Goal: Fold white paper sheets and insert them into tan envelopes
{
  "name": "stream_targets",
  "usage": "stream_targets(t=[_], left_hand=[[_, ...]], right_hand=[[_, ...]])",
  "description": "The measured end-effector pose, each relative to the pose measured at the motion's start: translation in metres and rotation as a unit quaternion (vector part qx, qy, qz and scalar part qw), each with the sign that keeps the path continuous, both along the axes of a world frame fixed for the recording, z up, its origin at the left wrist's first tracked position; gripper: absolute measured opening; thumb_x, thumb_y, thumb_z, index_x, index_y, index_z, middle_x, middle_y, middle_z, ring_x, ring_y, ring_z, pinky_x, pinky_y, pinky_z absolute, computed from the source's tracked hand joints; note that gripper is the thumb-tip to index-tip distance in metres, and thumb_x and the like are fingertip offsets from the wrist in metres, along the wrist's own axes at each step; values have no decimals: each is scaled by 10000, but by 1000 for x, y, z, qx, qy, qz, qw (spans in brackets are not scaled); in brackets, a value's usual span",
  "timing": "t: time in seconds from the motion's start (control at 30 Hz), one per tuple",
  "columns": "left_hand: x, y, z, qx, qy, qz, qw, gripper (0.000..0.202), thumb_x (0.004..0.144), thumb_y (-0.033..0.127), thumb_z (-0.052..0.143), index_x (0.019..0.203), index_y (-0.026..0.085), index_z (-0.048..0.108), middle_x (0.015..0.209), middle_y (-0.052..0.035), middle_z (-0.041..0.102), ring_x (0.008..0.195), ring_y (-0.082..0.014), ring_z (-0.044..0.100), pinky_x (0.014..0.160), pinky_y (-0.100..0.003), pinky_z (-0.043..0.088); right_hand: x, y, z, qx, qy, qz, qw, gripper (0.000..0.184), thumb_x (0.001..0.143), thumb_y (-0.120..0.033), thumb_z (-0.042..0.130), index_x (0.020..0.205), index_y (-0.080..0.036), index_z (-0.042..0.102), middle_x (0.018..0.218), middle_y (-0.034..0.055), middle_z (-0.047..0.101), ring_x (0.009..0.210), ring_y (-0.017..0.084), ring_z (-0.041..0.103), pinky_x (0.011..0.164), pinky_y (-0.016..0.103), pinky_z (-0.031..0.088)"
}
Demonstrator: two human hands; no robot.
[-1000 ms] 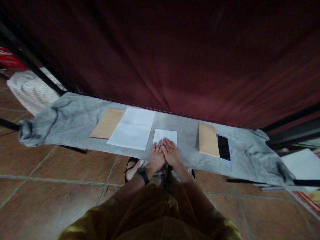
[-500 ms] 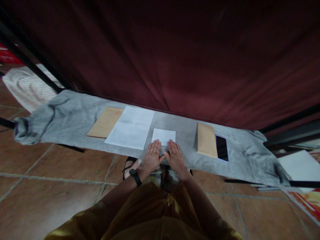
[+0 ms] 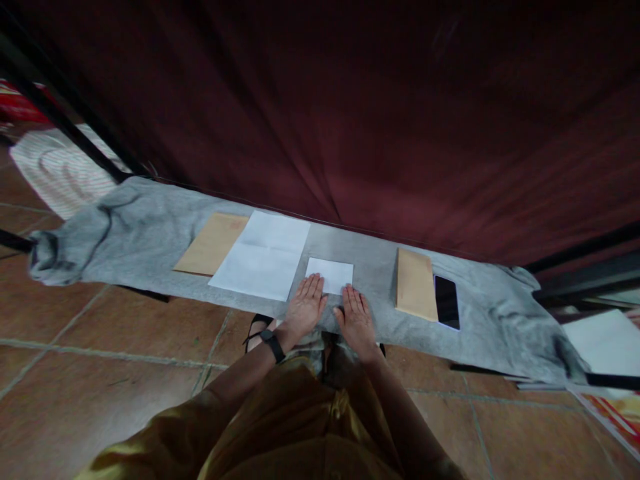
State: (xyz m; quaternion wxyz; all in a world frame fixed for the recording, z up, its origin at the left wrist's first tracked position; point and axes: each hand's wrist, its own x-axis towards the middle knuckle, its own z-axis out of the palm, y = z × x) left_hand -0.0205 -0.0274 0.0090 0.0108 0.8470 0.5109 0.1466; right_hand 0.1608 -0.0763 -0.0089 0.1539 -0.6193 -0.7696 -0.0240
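Note:
A small white folded-looking paper (image 3: pixel 330 271) lies flat on the grey cloth (image 3: pixel 373 267) in front of me. My left hand (image 3: pixel 305 307) is laid out flat, its fingertips over the paper's near left corner. Flat as well, my right hand (image 3: pixel 357 317) has its fingertips at the near right corner; whether they touch the paper I cannot tell. Neither hand grips anything. To the left a large white sheet (image 3: pixel 265 257) with crease lines partly covers a brown envelope (image 3: pixel 213 243). On the right sits another brown envelope (image 3: pixel 416 283), beside a phone (image 3: pixel 447 302) with a dark screen.
The grey cloth drapes a narrow bench along a dark red curtain (image 3: pixel 350 133). Black metal bars (image 3: pixel 595 247) frame both ends. Striped fabric (image 3: pixel 70 167) hangs at the left, and white sheets (image 3: pixel 607 343) lie at the right. Below is a brown tiled floor (image 3: pixel 135 393).
My hands have moved apart; the thumbs, close together before, now have a gap between them. My right hand has shifted slightly right and nearer to me. The papers stay in place.

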Motion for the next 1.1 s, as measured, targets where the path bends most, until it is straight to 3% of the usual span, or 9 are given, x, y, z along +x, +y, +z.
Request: stream_targets(t=[0.2, 0.33, 0.57, 0.67, 0.8, 0.9, 1.1], left_hand=[[31, 35, -3, -26, -14, 0, 1000, 593, 1053, 378, 300, 1547, 59, 372, 1633, -170, 364, 1548, -258, 265, 1263, -452, 248], [33, 45, -9, -38, -1, 1, 999, 618, 1042, 422, 345, 1554, 77, 367, 1645, -174, 337, 1555, -278, 244, 1265, -485, 225], [15, 37, -15, -15, -3, 26, 1000, 627, 1043, 430, 323, 1558, 74, 356, 1631, -181, 359, 1553, -280, 250, 1255, -513, 242], [11, 33, -17, -6, -8, 30, 999, 612, 1034, 387, 339, 1551, 61, 368, 1628, -182, 364, 1549, -274, 261, 1255, -483, 259], [11, 33, -20, -3, -4, 33, 999, 585, 1010, 278, 317, 1555, 70, 364, 1623, -169, 379, 1542, -256, 281, 1254, -481, 267], [13, 34, -21, -6, -2, 33, 999, 584, 995, 211, 275, 1552, 59, 362, 1613, -177, 394, 1535, -241, 298, 1252, -480, 270], [13, 32, -21, 2, -26, 31, 999, 600, 1004, 283, 309, 1567, 78, 329, 1618, -174, 386, 1541, -253, 283, 1247, -496, 267]], right_hand=[[0, 2, -3, 8, 1, 0, 1000, 591, 1082, -395, 329, 1576, -70, 349, 1603, 172, 405, 1493, 268, 373, 1221, 474, 288], [-1, 2, -6, 18, -9, -3, 1000, 583, 1085, -388, 328, 1568, -65, 364, 1591, 173, 424, 1482, 261, 392, 1224, 467, 284], [-6, 4, -5, 9, 15, -33, 999, 534, 1092, -365, 305, 1527, -89, 446, 1556, 171, 477, 1471, 265, 414, 1236, 512, 248], [-15, 19, -1, 1, 39, -53, 998, 507, 1093, -311, 278, 1486, -83, 502, 1518, 181, 524, 1460, 274, 429, 1234, 550, 240], [-33, 55, 4, -10, 45, -23, 999, 529, 1072, -272, 310, 1550, -62, 398, 1603, 184, 399, 1511, 254, 348, 1226, 488, 297], [-39, 76, 3, -30, 41, -11, 999, 534, 1081, -308, 274, 1548, -92, 417, 1597, 155, 421, 1510, 239, 353, 1234, 462, 295], [-27, 81, -5, -11, 22, -54, 998, 518, 1076, -303, 323, 1532, -87, 442, 1609, 182, 390, 1497, 282, 366, 1222, 515, 271]])
